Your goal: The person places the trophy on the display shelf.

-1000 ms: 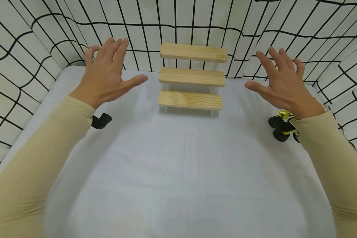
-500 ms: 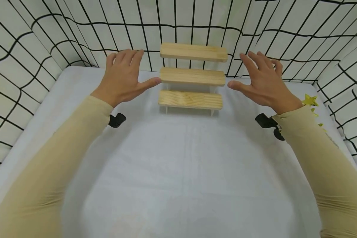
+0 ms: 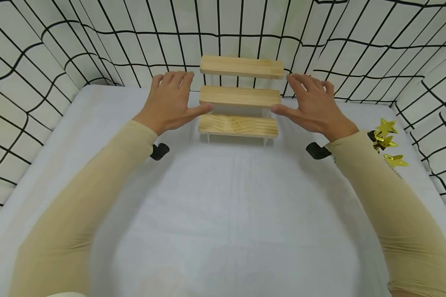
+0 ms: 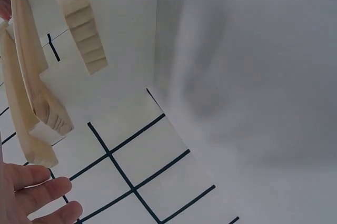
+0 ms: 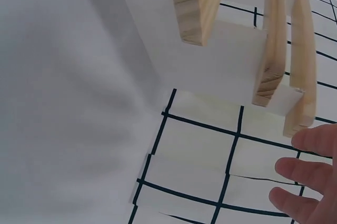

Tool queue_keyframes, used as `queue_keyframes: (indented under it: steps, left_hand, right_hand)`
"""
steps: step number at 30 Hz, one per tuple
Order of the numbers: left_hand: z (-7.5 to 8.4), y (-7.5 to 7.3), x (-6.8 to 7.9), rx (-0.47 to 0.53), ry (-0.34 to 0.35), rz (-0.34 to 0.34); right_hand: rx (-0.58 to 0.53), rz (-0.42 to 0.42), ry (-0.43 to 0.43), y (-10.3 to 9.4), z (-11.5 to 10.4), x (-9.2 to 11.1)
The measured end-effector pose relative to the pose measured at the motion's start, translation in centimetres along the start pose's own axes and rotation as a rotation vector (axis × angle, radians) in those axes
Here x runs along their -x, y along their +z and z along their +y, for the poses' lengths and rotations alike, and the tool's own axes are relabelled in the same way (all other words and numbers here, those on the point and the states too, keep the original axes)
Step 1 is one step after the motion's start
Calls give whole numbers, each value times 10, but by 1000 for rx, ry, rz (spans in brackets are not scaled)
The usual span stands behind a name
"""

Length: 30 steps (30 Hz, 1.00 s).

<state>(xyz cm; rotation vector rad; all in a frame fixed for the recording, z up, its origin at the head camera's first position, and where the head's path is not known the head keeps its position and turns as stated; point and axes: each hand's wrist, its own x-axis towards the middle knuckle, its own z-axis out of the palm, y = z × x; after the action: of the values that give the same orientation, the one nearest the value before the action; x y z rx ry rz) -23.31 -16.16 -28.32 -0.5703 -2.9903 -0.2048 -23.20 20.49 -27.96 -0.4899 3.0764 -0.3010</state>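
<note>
A three-tier wooden display stand point(image 3: 238, 126) with pale planks on white supports stands at the back middle. My left hand point(image 3: 172, 101) is at its left side, fingers extended, the thumb tip overlapping the middle plank's end in the head view. On the opposite side my right hand point(image 3: 314, 105) has its thumb by the middle plank and its fingertips near the top plank's right end. Both hands hold nothing. In the left wrist view the left fingers point(image 4: 45, 195) show below the plank ends; the right fingers point(image 5: 303, 176) appear likewise in the right wrist view.
White cloth point(image 3: 230, 214) covers the table. A black-lined grid backdrop point(image 3: 252, 35) rises behind the stand and along both sides. Shiny gold stars point(image 3: 388, 142) with a dark base, partly hidden by the right sleeve, lie at the right.
Both hands have moved inward from the sides toward the ends of the stand, which has stayed put. The gold stars have come out from behind the right arm.
</note>
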Motion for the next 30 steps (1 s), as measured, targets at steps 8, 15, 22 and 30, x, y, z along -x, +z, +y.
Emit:
queue_keyframes:
  steps: [8, 15, 22, 30]
  left_hand:
    - [7, 10, -8, -8, 20, 22]
    - [8, 20, -15, 19, 35, 20]
    - [12, 26, -21, 26, 44, 30]
    - [15, 35, -28, -7, 70, 97]
  right_hand:
    - [-4, -22, -22, 8, -2, -10]
    - [4, -22, -69, 15, -5, -19]
    - [20, -37, -80, 23, -10, -27]
    - [28, 18, -78, 31, -16, -33]
